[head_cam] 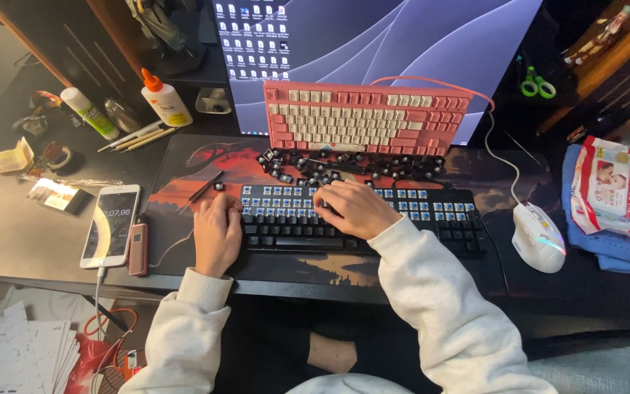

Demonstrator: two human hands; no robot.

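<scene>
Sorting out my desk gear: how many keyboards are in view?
2: a black keyboard with exposed blue switches under both hands, and a pink keyboard propped against the monitor behind it.

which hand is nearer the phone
Left. The left hand rests on the black keyboard's left end, just right of the phone; the right hand is farther right, mid-keyboard.

keyboard (pixel 362 219) centre frame, on desk mat (pixel 184 241) | loose keycaps (pixel 344 168) just above | second keyboard (pixel 366 117) above those | phone (pixel 111 225) left | mouse (pixel 538 237) right
</scene>
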